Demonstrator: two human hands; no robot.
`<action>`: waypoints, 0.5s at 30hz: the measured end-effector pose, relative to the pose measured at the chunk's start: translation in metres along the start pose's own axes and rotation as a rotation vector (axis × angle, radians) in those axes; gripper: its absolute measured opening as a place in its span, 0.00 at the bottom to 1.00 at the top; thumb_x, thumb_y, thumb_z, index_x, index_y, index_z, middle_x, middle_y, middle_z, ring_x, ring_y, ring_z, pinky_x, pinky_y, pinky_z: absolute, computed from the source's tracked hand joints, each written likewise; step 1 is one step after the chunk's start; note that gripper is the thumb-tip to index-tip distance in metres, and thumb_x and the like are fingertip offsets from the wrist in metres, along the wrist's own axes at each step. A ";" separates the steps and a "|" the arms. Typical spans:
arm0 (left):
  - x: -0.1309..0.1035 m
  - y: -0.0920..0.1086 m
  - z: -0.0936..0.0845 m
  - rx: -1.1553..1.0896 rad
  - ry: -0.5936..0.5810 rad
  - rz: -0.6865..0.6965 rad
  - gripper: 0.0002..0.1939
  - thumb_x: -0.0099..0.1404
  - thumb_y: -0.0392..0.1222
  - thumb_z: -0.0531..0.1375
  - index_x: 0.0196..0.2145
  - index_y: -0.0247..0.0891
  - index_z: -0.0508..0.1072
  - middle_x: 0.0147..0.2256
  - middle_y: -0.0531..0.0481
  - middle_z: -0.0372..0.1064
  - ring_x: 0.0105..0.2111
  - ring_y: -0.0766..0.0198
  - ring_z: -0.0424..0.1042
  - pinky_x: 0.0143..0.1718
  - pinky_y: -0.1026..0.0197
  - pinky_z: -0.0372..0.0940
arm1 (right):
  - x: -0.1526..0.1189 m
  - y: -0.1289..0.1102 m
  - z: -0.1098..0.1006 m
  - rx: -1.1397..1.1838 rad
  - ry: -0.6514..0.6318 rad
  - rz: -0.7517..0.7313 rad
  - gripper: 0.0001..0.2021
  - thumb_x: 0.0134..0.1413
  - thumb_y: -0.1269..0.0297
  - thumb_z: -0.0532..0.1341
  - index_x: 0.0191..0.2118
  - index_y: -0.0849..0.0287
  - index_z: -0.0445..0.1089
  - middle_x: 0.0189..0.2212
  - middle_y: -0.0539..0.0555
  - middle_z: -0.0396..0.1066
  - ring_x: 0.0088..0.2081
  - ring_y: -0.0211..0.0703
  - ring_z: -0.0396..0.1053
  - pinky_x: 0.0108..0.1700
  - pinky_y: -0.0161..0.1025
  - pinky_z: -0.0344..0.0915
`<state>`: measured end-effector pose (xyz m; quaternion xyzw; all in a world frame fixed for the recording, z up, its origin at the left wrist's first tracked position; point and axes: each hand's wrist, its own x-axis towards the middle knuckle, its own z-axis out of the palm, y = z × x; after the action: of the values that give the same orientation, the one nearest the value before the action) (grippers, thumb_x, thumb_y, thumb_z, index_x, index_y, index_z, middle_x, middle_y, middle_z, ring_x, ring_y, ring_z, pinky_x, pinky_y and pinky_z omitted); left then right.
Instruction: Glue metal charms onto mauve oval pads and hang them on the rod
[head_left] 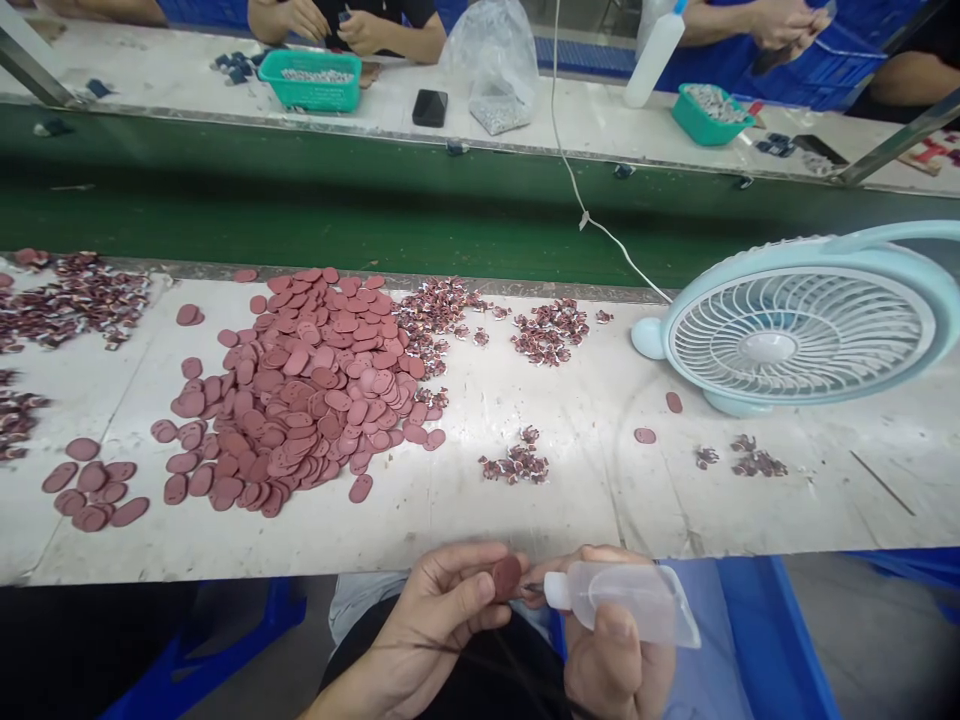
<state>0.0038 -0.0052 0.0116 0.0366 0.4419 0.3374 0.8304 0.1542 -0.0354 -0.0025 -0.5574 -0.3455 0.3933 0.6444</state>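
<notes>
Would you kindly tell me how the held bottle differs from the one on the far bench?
The held bottle lies sideways in the right hand; the far bottle stands on its base. The held bottle's cap is white; the far bottle's top is blue. Both bodies look whitish.

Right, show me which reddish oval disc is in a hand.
The disc pinched in the left hand, near the bottle; the other discs lie on the table.

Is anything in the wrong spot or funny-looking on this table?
Two reddish oval pieces lie by the light-blue fan, away from the big pile of similar ones, so they look like strays. A thin brown stick, unlike the parts nearby, also lies at the right.
</notes>
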 end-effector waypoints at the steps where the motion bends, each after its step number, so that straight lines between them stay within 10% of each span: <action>1: 0.000 0.000 0.000 -0.001 -0.009 0.000 0.12 0.53 0.44 0.75 0.37 0.43 0.86 0.42 0.45 0.86 0.39 0.61 0.84 0.37 0.69 0.75 | 0.000 0.000 0.002 0.013 0.017 -0.016 0.13 0.61 0.56 0.57 0.49 0.49 0.69 0.25 0.50 0.75 0.26 0.51 0.76 0.26 0.49 0.73; 15: 0.003 -0.006 -0.007 -0.026 0.030 -0.007 0.16 0.49 0.44 0.77 0.37 0.42 0.86 0.40 0.46 0.86 0.40 0.60 0.83 0.36 0.70 0.76 | -0.008 -0.010 0.008 -0.095 0.009 0.073 0.17 0.53 0.55 0.66 0.50 0.43 0.72 0.34 0.51 0.80 0.34 0.52 0.79 0.34 0.49 0.77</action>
<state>0.0030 -0.0101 0.0033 0.0192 0.4500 0.3409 0.8252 0.1447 -0.0396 0.0087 -0.6014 -0.3404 0.3971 0.6039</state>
